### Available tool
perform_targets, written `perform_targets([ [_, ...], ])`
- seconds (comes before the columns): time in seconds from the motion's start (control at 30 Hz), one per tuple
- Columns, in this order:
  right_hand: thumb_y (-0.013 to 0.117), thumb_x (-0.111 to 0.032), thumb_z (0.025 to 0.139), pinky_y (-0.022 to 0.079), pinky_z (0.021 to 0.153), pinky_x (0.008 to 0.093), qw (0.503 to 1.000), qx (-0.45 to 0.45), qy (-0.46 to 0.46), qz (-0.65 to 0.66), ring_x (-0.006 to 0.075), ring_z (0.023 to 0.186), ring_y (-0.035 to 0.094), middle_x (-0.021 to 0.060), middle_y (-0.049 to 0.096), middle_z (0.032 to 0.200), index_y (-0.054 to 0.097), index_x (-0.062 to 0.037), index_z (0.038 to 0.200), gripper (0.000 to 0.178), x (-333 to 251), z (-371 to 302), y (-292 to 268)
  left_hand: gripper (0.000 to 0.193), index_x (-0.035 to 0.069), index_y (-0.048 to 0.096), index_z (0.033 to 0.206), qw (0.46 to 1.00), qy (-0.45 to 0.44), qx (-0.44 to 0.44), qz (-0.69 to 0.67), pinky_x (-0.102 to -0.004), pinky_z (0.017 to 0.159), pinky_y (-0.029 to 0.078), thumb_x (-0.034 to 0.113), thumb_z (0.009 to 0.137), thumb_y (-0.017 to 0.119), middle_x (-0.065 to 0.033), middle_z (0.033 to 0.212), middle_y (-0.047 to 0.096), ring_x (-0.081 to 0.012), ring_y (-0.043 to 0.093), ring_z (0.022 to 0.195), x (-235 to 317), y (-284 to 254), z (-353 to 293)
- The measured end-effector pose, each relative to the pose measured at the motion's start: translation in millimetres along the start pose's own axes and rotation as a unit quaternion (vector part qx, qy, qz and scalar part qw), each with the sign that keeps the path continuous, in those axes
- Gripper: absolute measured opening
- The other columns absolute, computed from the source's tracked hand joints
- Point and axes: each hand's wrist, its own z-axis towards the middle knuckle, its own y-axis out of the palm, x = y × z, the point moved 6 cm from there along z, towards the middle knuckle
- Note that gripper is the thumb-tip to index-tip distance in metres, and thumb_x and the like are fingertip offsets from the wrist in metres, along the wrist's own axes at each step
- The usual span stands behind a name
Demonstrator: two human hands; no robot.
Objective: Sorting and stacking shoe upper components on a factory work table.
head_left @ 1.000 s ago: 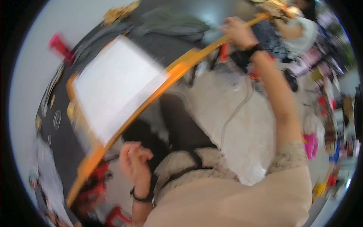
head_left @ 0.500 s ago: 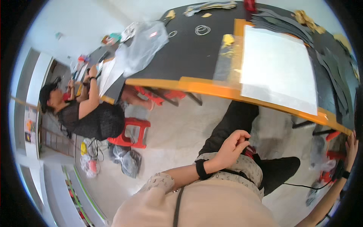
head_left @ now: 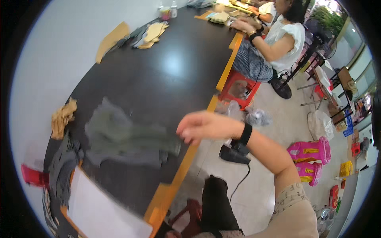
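Observation:
My right hand point(head_left: 195, 127) reaches in from the lower right and hovers at the table's orange-taped edge, with a black band on the wrist. Its fingers are curled together over the narrow end of dark grey-green cut pieces point(head_left: 131, 137). These flat, fabric-like pieces lie overlapped on the black table point(head_left: 158, 89), and the upper one is blurred. Blur at the fingertips hides whether they pinch that end. A small black device point(head_left: 234, 154) with a cable hangs under the wrist. My left hand is out of view.
A white sheet point(head_left: 99, 210) lies at the lower left, near stacked dark strips point(head_left: 63, 170) and crumpled tan material point(head_left: 63, 118). Yellow and grey pieces point(head_left: 152, 33) lie farther along. A co-worker point(head_left: 278, 43) sits at the far right side; pink bags point(head_left: 309, 152) stand on the floor.
My view has swung to the right along the table. My left hand has left the picture. My right hand, formerly at the far right rim, now appears near the middle by the grey-green pieces.

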Motion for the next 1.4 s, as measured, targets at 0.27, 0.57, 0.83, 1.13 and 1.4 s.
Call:
perform_targets([
  [0.27, 0.053, -0.023, 0.088, 0.051, 0.066, 0.0255, 0.976, -0.072, 0.089, 0.184, 0.0093, 0.078, 0.054, 0.0003, 0.052, 0.090, 0.049, -0.0039, 0.108, 0.028, 4.1, -37.0, -38.2, 0.027, 0.004, 0.050, 0.099, 0.996, -0.051, -0.034, -0.065, -0.0246, 0.066, 0.043, 0.011, 0.078, 0.066, -0.0050, 0.084, 0.055, -0.0119, 0.051, 0.076, 38.6, 54.9, -12.0],
  [0.57, 0.054, -0.026, 0.088, 0.050, 0.062, 0.0266, 0.968, 0.016, 0.131, 0.214, 0.0103, 0.073, 0.056, 0.0003, 0.053, 0.084, 0.052, -0.0065, 0.106, 0.026, -68.3, -126.3, -164.6, 0.022, 0.003, 0.051, 0.099, 0.971, -0.096, -0.177, -0.128, -0.0224, 0.054, 0.042, 0.020, 0.087, 0.056, -0.0036, 0.078, 0.054, -0.0090, 0.052, 0.063, 175.9, 170.8, -42.1],
  [0.83, 0.057, -0.027, 0.085, 0.054, 0.066, 0.0318, 0.942, 0.225, 0.077, 0.235, 0.0164, 0.074, 0.057, 0.0059, 0.050, 0.089, 0.045, -0.0050, 0.106, 0.033, -81.9, -63.8, -312.6, 0.014, 0.003, 0.054, 0.096, 0.985, -0.009, -0.116, -0.127, -0.0213, 0.063, 0.041, 0.011, 0.085, 0.056, -0.0012, 0.079, 0.054, -0.0081, 0.049, 0.070, 204.8, 197.8, -30.1],
  [1.13, 0.063, -0.030, 0.078, 0.052, 0.049, 0.0304, 0.882, 0.415, 0.117, -0.190, 0.0191, 0.067, 0.061, 0.0159, 0.057, 0.088, 0.046, 0.0018, 0.106, 0.045, -98.8, 24.7, -451.7, 0.013, 0.002, 0.054, 0.096, 0.977, -0.032, -0.074, -0.195, -0.0217, 0.066, 0.044, 0.008, 0.084, 0.056, -0.0033, 0.081, 0.055, -0.0099, 0.053, 0.074, 269.8, 214.9, 37.8],
  [1.4, 0.067, -0.032, 0.073, 0.040, 0.092, 0.0390, 0.713, 0.466, 0.157, -0.500, 0.0353, 0.109, 0.047, 0.0239, 0.048, 0.115, 0.046, 0.0025, 0.113, 0.057, -105.1, 106.2, -574.7, 0.014, 0.002, 0.055, 0.096, 0.989, -0.079, -0.020, -0.126, -0.0220, 0.066, 0.044, 0.010, 0.084, 0.056, -0.0036, 0.081, 0.056, -0.0097, 0.053, 0.073, 279.6, 242.0, 82.6],
])
